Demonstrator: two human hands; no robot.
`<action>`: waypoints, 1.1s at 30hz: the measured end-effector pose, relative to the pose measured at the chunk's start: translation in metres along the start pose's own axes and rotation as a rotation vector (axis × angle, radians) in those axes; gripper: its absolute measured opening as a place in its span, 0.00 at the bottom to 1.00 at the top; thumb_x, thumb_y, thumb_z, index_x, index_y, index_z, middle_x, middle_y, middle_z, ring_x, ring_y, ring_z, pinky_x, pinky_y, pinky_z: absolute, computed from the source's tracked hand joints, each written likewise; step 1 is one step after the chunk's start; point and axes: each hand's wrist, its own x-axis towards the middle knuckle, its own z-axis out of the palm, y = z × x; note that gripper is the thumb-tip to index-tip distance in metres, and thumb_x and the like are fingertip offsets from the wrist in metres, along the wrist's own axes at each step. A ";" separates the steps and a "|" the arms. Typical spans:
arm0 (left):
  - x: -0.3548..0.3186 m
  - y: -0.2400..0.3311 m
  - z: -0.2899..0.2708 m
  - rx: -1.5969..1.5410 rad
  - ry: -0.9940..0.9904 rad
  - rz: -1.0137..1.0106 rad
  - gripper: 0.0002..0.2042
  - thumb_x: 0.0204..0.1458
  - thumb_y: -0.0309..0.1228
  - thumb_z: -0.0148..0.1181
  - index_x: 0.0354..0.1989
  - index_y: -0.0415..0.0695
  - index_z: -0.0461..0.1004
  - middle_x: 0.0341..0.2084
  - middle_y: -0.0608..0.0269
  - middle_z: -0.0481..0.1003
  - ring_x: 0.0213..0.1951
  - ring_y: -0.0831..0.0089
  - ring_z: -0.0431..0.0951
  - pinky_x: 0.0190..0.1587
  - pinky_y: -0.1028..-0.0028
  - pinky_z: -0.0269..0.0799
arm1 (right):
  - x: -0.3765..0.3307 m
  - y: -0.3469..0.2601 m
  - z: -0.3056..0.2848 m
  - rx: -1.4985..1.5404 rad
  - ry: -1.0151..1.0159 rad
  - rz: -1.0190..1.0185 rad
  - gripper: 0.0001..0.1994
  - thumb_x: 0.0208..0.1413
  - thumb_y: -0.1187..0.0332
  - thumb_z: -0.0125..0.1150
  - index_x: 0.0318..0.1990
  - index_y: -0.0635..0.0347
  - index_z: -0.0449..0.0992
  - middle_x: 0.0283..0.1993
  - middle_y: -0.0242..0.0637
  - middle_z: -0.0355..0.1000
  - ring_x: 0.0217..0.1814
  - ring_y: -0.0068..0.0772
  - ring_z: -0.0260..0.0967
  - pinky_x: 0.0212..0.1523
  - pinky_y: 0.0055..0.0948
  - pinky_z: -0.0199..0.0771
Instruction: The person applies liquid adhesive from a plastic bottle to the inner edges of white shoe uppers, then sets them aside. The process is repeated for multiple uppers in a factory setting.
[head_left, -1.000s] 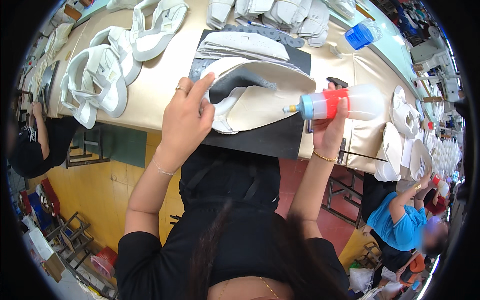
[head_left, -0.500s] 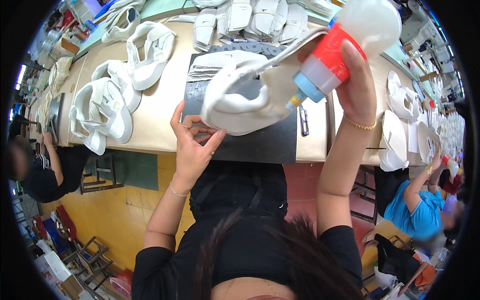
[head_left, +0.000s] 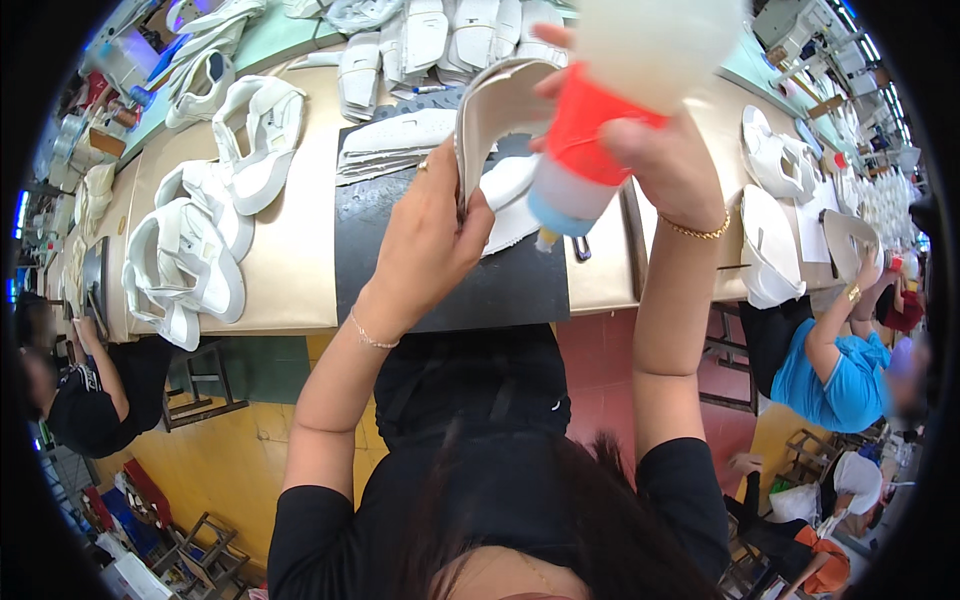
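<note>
Over the black mat [head_left: 430,295], the left hand [head_left: 430,230] holds a pale, curved shoe upper [head_left: 500,100] raised on edge; the right hand [head_left: 670,165] wraps a cloudy, red-banded squeeze bottle [head_left: 615,85], nozzle downward. The tan table [head_left: 285,275] lies under the mat, a blue-shirted co-worker [head_left: 825,365] to its right, white uppers [head_left: 210,265] to its left. Since the previous frame, the bottle has tipped steeper.

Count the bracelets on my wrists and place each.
2: a thin bracelet behind the left hand, which grips the white shoe piece; a gold bracelet behind the right hand, which holds the red-banded bottle. No other shows there.
</note>
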 end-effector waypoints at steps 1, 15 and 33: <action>0.005 0.006 0.004 -0.062 -0.011 -0.055 0.27 0.48 0.23 0.54 0.58 0.32 0.56 0.30 0.46 0.71 0.29 0.57 0.74 0.32 0.64 0.70 | -0.010 0.001 -0.011 0.058 0.027 0.000 0.30 0.49 0.54 0.63 0.54 0.66 0.66 0.51 0.43 0.68 0.46 0.39 0.73 0.46 0.37 0.76; 0.023 0.011 0.009 -0.256 -0.004 -0.197 0.23 0.51 0.23 0.52 0.56 0.31 0.57 0.37 0.47 0.73 0.30 0.65 0.78 0.29 0.72 0.74 | -0.053 0.130 -0.010 -0.416 0.941 -0.080 0.16 0.43 0.63 0.72 0.35 0.66 0.77 0.33 0.38 0.77 0.34 0.28 0.75 0.38 0.27 0.74; -0.046 -0.006 0.012 -0.400 0.115 -0.309 0.04 0.55 0.23 0.49 0.36 0.34 0.67 0.21 0.62 0.71 0.20 0.77 0.70 0.27 0.77 0.68 | -0.078 0.148 0.029 -0.285 0.903 -0.004 0.22 0.39 0.61 0.76 0.39 0.64 0.75 0.38 0.35 0.74 0.39 0.29 0.72 0.41 0.28 0.73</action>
